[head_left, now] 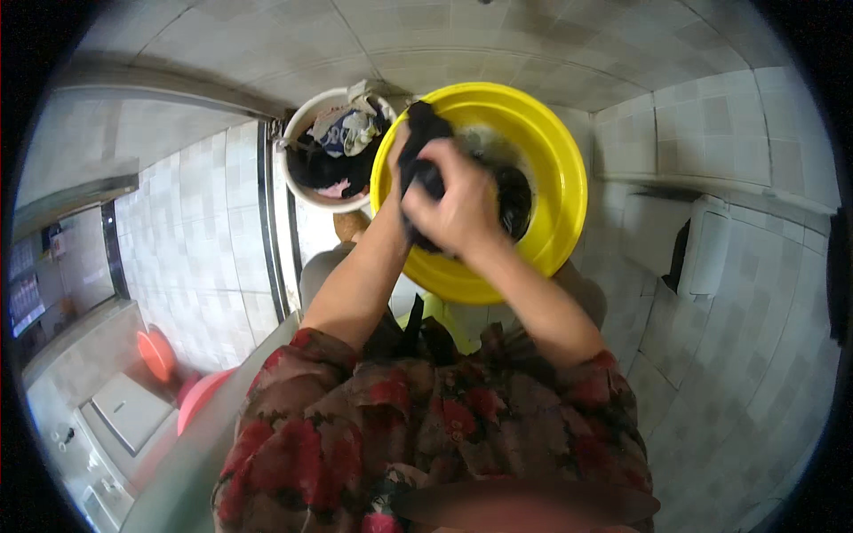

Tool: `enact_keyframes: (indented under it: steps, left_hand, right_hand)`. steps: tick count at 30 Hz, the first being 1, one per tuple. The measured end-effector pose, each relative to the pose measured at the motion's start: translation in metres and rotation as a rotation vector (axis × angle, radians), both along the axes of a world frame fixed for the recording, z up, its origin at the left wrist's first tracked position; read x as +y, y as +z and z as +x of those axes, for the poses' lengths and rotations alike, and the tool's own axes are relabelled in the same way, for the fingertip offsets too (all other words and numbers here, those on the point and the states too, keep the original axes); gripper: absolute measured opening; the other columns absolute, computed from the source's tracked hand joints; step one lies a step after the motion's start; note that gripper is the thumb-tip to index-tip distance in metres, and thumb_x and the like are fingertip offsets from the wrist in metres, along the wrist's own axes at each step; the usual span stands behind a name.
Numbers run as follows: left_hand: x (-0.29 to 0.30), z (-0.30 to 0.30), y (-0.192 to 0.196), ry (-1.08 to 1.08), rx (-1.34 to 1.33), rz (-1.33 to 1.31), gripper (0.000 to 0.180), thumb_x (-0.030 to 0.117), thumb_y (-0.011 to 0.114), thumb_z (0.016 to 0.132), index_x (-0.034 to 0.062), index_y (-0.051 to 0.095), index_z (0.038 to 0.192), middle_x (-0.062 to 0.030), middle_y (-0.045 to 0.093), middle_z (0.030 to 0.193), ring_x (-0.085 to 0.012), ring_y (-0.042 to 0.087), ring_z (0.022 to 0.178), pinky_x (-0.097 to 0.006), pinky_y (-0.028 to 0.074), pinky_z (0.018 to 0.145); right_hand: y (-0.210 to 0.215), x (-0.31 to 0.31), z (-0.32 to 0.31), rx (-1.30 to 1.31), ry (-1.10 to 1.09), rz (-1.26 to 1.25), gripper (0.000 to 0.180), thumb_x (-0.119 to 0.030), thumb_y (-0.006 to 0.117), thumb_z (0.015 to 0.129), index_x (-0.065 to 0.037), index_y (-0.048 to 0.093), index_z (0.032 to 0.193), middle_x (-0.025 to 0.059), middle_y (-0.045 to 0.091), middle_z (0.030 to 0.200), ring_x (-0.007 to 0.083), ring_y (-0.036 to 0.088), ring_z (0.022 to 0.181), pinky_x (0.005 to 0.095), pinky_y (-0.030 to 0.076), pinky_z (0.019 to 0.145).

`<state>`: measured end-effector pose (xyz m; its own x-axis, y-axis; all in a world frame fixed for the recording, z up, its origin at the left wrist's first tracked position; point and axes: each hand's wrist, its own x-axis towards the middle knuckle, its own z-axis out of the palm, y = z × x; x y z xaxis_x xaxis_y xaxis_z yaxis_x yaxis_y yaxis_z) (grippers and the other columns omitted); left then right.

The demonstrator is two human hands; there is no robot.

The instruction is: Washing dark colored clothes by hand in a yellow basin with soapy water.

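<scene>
My left hand is closed on a bunched black cloth, which hides most of its fingers. From the other side, my right hand grips the same cloth, fingers curled over it. Both hands are over the left part of a round yellow basin. Inside the basin, a wet-looking dark cloth lies beside some pale, sudsy water. Just left of the basin stands a whitish tub piled with clothes, mostly black, with some white, blue and pink pieces.
Tiled wall rises close behind the basin. A door frame runs along the left. Farther left are an orange basin and a pink basin. A white wall-side box is at the right. Something yellow-green shows between my legs.
</scene>
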<state>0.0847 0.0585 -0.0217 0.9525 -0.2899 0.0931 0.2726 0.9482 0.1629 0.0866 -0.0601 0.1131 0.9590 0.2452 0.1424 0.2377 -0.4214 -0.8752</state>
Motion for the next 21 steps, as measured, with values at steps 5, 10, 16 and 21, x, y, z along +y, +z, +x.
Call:
enact_keyframes:
  steps: [5, 10, 16, 21]
  left_hand:
    - [-0.061, 0.005, 0.117, 0.07, 0.79, 0.713, 0.039, 0.035, 0.045, 0.091, 0.0039, 0.056, 0.112, -0.0107, 0.062, 0.102, -0.0213, 0.061, 0.092, -0.037, 0.049, 0.084]
    - [-0.027, 0.019, 0.124, 0.022, 0.61, 0.641, 0.039, 0.038, 0.046, 0.092, 0.0076, 0.058, 0.114, -0.009, 0.062, 0.111, -0.0235, 0.059, 0.1, -0.038, 0.046, 0.091]
    - [-0.02, 0.013, 0.131, 0.012, 0.325, 0.788, 0.038, 0.02, 0.066, 0.082, 0.0031, 0.056, 0.114, -0.0114, 0.062, 0.107, -0.0233, 0.06, 0.098, -0.036, 0.048, 0.087]
    - [0.006, 0.017, 0.142, 0.003, 0.364, 0.859, 0.038, 0.016, 0.068, 0.08, 0.0002, 0.056, 0.112, -0.0118, 0.063, 0.101, -0.0221, 0.063, 0.09, -0.032, 0.051, 0.083]
  right_hand:
    - [-0.033, -0.052, 0.058, 0.068, -0.374, -0.327, 0.04, -0.037, 0.062, 0.07, -0.002, 0.059, 0.091, 0.0237, 0.062, 0.087, 0.0411, 0.06, 0.084, 0.0471, 0.047, 0.075]
    - [-0.012, -0.068, 0.061, 0.333, 0.079, 0.257, 0.057, -0.044, 0.065, 0.078, -0.002, 0.055, 0.114, 0.0178, 0.061, 0.11, 0.0317, 0.057, 0.106, 0.0395, 0.042, 0.092]
    - [-0.023, -0.073, 0.044, 0.326, 0.43, -0.131, 0.086, -0.042, 0.079, 0.063, -0.004, 0.043, 0.13, 0.0164, 0.054, 0.124, 0.0298, 0.049, 0.118, 0.0376, 0.036, 0.1]
    - [-0.024, -0.066, 0.046, 0.348, 0.253, -0.074, 0.06, -0.033, 0.075, 0.068, -0.001, 0.057, 0.115, 0.0144, 0.064, 0.106, 0.0272, 0.06, 0.099, 0.036, 0.044, 0.089]
